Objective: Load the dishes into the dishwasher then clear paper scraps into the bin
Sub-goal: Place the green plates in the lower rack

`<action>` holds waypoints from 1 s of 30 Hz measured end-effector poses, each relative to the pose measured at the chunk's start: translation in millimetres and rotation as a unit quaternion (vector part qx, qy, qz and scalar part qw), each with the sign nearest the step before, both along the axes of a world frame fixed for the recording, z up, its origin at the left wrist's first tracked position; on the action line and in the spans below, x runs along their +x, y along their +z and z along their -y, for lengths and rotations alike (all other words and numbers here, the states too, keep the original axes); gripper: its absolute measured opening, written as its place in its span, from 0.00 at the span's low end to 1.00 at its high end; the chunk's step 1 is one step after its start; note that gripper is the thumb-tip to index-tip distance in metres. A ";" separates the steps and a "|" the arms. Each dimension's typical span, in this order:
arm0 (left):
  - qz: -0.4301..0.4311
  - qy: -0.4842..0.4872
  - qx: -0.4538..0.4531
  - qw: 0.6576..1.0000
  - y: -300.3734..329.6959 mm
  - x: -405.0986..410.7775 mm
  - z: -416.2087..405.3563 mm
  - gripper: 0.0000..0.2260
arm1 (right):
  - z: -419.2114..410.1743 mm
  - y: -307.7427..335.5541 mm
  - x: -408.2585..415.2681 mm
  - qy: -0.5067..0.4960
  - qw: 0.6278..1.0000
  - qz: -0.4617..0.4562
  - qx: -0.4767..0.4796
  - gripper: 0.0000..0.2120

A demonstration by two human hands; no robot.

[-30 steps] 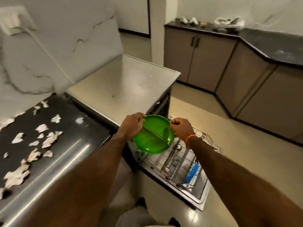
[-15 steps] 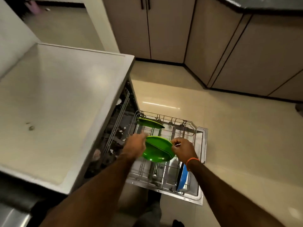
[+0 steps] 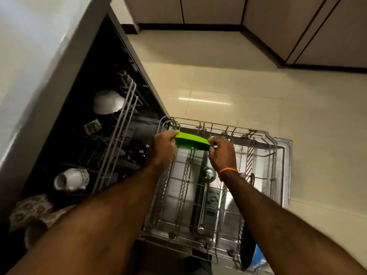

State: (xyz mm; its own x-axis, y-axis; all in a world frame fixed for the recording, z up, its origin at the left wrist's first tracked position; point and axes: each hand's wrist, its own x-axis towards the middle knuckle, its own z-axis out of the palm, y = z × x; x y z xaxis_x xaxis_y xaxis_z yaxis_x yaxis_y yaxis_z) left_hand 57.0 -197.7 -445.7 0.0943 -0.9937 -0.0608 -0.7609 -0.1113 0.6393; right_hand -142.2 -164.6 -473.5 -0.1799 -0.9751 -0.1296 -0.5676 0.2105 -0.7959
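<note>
A green plate (image 3: pixel 191 141) stands nearly on edge over the far end of the pulled-out lower dishwasher rack (image 3: pixel 278 147). My left hand (image 3: pixel 162 149) grips its left rim and my right hand (image 3: pixel 222 153), with an orange wrist band, pinches its right rim. A metal ladle (image 3: pixel 207 175) lies in the rack below my hands. A blue and black dish (image 3: pixel 250 253) stands at the rack's near right corner.
The open dishwasher's upper rack (image 3: pixel 117 135) on the left holds a white bowl (image 3: pixel 108 101), a white mug (image 3: pixel 70 179) and patterned dishes (image 3: pixel 29 211). The dishwasher top (image 3: pixel 29 56) is at far left. Tiled floor (image 3: pixel 238 76) and cabinet doors (image 3: pixel 278 20) lie beyond.
My view has tilted down over the open dishwasher. Both hands have carried the green plate lower and further out, turning it on edge at the rack's far end.
</note>
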 end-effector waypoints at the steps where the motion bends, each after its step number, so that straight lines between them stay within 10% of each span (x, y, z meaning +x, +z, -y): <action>1: -0.012 0.013 -0.007 1.000 -8.0 -0.4 5.7 0.17 | 4.0 -9.0 2.7 -0.004 1.000 0.001 -0.008 0.13; 19: 0.007 -0.022 -0.159 0.987 -34.5 14.0 23.0 0.19 | 18.2 -36.3 25.0 -0.016 0.992 -0.006 -0.124 0.11; 30: 0.077 -0.056 -0.003 0.996 -69.4 32.6 -1.4 0.18 | -1.5 -68.3 28.0 0.067 0.997 -0.038 0.013 0.09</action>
